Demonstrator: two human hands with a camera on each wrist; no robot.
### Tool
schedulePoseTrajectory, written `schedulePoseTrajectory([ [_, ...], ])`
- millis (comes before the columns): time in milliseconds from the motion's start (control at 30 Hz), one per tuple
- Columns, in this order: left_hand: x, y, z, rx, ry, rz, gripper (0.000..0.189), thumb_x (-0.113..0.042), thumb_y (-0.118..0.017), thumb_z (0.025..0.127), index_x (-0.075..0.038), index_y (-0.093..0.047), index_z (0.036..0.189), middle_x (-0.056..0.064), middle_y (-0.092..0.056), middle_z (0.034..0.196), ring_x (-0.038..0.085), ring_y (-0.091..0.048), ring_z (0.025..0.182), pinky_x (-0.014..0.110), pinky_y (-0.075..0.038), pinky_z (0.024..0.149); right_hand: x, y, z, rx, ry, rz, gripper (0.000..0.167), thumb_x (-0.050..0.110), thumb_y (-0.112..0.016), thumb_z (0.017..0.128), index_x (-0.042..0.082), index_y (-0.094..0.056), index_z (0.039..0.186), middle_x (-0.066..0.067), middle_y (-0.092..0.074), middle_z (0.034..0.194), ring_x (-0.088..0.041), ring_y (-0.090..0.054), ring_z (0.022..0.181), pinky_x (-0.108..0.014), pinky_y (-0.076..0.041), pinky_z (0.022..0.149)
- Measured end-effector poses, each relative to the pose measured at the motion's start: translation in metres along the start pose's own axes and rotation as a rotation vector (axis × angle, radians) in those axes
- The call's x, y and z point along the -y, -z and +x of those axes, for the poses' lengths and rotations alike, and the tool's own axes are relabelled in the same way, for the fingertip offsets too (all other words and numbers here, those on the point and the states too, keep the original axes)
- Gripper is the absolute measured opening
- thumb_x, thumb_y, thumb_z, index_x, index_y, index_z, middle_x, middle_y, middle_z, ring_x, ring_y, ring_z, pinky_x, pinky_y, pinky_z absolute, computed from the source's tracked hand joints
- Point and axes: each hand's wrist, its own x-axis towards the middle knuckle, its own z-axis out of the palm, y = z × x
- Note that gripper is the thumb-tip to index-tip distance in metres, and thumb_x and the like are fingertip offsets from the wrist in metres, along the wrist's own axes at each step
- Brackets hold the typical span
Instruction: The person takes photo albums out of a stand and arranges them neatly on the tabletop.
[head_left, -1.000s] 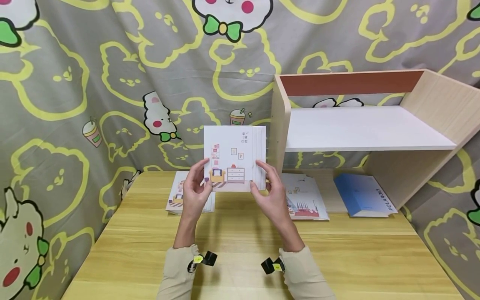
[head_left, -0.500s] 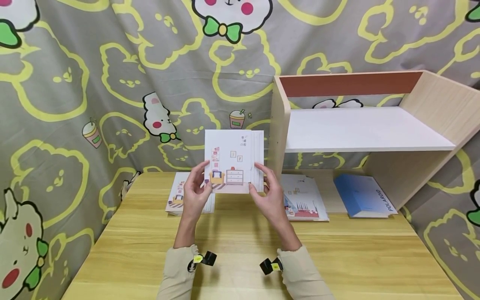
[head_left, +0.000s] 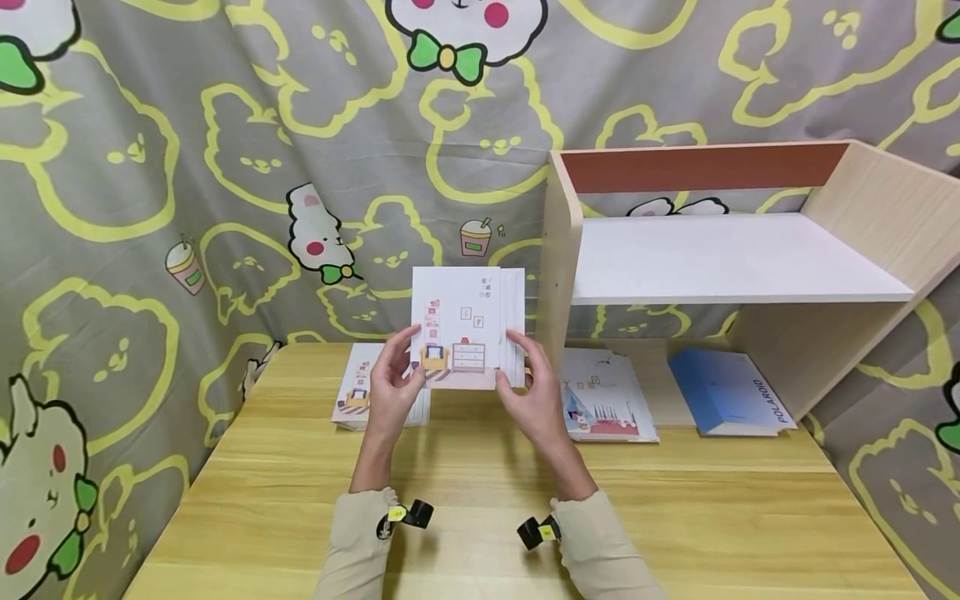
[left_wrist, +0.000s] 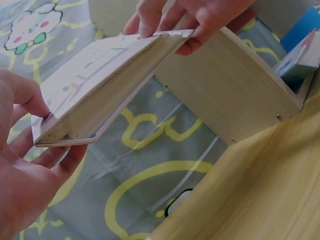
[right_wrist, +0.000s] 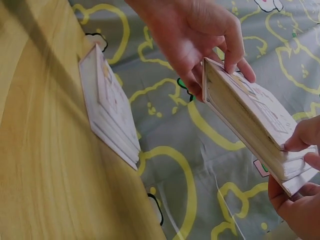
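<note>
Above the desk I hold a square white book (head_left: 457, 329) with a drawn armchair and dresser on its cover. My left hand (head_left: 392, 383) grips its left edge, thumb on the front cover. At the opposite edge, my right hand (head_left: 534, 392) pinches it near stepped white layers. The left wrist view shows the thick page block (left_wrist: 107, 92) between the covers, the fingers underneath. In the right wrist view, the right thumb (right_wrist: 298, 137) presses the upper cover by the stepped edge. A similar white book (head_left: 352, 392) lies on the desk behind my left hand.
A wooden shelf unit (head_left: 562, 233) with a white board (head_left: 735, 254) stands at the back right. In its lower part lie an illustrated white book (head_left: 607, 392) and a blue POLAROID book (head_left: 723, 392). A patterned curtain (head_left: 247, 167) hangs behind the wooden desk (head_left: 465, 467).
Both hands have lowered the book slightly, and it looks a little smaller in the head view. The right hand has shifted slightly left; the other books stay in place.
</note>
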Motion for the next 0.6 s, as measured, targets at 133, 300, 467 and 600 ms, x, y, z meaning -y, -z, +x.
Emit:
schedulePoseTrajectory([
  [133, 0.003, 0.001, 0.000, -0.004, 0.012, 0.007, 0.060, 0.018, -0.051, 0.090, -0.007, -0.054, 0.145, 0.006, -0.052, 0.150, 0.025, -0.056, 0.116, 0.023, -0.051, 0.083, -0.025, -0.003, 0.001, -0.006, 0.006, -0.019, 0.063, -0.015, -0.070, 0.085, -0.001, -0.054, 0.144, -0.023, -0.054, 0.139, -0.043, -0.062, 0.107, -0.051, -0.059, 0.080],
  [300, 0.008, 0.002, 0.000, -0.006, 0.025, 0.011, 0.060, 0.018, -0.051, 0.089, -0.005, -0.054, 0.144, 0.008, -0.052, 0.150, 0.025, -0.056, 0.118, 0.024, -0.051, 0.087, -0.035, -0.004, 0.000, -0.002, -0.001, -0.038, 0.064, -0.010, -0.072, 0.085, 0.007, -0.056, 0.145, -0.016, -0.057, 0.135, -0.037, -0.062, 0.105, -0.048, -0.059, 0.079],
  [467, 0.015, 0.004, -0.001, -0.014, 0.033, 0.036, 0.059, 0.019, -0.052, 0.088, -0.002, -0.054, 0.144, 0.012, -0.052, 0.151, 0.026, -0.053, 0.129, 0.026, -0.047, 0.097, -0.040, -0.006, -0.002, 0.011, -0.023, -0.055, 0.063, -0.006, -0.072, 0.086, 0.012, -0.057, 0.144, -0.011, -0.058, 0.133, -0.035, -0.060, 0.105, -0.047, -0.058, 0.080],
  [600, 0.021, 0.005, 0.000, -0.014, 0.033, 0.052, 0.059, 0.020, -0.052, 0.088, 0.000, -0.054, 0.143, 0.016, -0.052, 0.150, 0.028, -0.047, 0.137, 0.025, -0.044, 0.101, -0.044, -0.007, -0.003, 0.019, -0.053, -0.075, 0.061, -0.003, -0.071, 0.087, 0.012, -0.056, 0.145, -0.011, -0.057, 0.136, -0.034, -0.060, 0.105, -0.044, -0.059, 0.081],
])
